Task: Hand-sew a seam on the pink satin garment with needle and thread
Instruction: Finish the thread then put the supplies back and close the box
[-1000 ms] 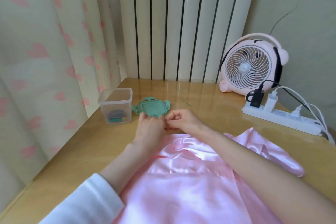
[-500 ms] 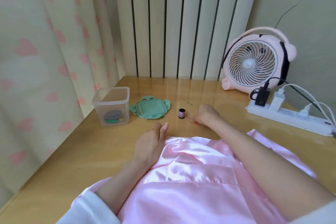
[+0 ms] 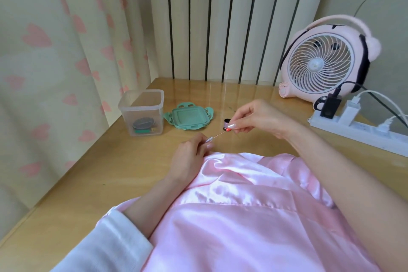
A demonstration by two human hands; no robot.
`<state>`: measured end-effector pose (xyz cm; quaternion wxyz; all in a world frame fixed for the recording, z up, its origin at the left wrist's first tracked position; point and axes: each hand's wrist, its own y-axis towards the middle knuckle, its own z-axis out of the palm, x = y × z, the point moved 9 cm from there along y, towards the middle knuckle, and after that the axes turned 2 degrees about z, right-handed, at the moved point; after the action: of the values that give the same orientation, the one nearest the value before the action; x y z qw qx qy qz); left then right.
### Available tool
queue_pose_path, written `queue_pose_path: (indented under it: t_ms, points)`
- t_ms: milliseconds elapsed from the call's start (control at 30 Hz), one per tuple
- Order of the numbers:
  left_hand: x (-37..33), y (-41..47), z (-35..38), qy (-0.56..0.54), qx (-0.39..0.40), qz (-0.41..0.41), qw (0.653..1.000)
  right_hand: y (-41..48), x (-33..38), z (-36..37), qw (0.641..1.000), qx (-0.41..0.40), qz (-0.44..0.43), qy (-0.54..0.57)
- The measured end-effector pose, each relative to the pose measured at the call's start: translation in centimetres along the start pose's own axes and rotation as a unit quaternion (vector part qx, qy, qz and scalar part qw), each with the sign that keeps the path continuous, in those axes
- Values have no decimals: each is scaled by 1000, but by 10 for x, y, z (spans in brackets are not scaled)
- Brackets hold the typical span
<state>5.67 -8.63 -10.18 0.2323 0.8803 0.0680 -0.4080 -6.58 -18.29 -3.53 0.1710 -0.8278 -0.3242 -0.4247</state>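
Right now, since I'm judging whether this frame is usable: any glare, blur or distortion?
Head view: glare streaks the table at its far end; the pink garment shines; wide-angle distortion splays the radiator bars; the thin needle-like tool is too fine to resolve.

a wooden table (image 3: pixel 92 179) is carrying a clear container (image 3: pixel 129 117), a green lid (image 3: pixel 189 116) just beside it, a small spool (image 3: pixel 226 123), a pink fan (image 3: pixel 320 66), a power strip (image 3: pixel 357 134) and the pink satin garment (image 3: pixel 242 216).
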Motion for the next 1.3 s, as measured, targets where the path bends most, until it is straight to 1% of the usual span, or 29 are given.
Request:
queue_pose_path:
  t_ms: [233, 300, 367, 433, 500, 633, 700, 800, 900, 1167, 1233, 1300]
  points:
    - [1, 1, 1, 10, 6, 3, 1000, -3, -17, -11, 998, -57, 21, 30]
    - [1, 1, 1, 12, 8, 1, 1000, 1, -27, -26, 992, -117, 33, 20]
    - [2, 1, 2, 12, 10, -3, 1000, 7, -42, -42, 981, -183, 59, -28]
    - [1, 0, 2, 13, 15, -6, 1000, 12, -59, -47, 971, -210, 94, -64]
    - [0, 0, 3, 18, 19, -6, 1000, 20, -73, -39, 970, -200, 114, -82]
    - [-1, -1, 2, 17, 18, -1, 1000, 39, -86, -26, 972, -168, 147, -75]
    - [-2, -1, 2, 16, 19, 1, 1000, 52, -83, -20, 977, -117, 144, -105]
    - [-2, -2, 2, 14, 21, 5, 1000, 64, -80, -7, 978, -1, 122, -171]
    - [-1, -1, 3, 14, 24, 7, 1000, 70, -83, -4, 977, 46, 115, -174]
    - [0, 0, 4, 19, 26, 10, 999, 80, -84, -1, 979, 41, 87, -180]
    - [1, 0, 5, 22, 26, 9, 999, 81, -86, -5, 984, 26, 88, -150]
    - [1, 0, 5, 23, 26, 9, 999, 81, -89, -11, 988, -7, 92, -120]
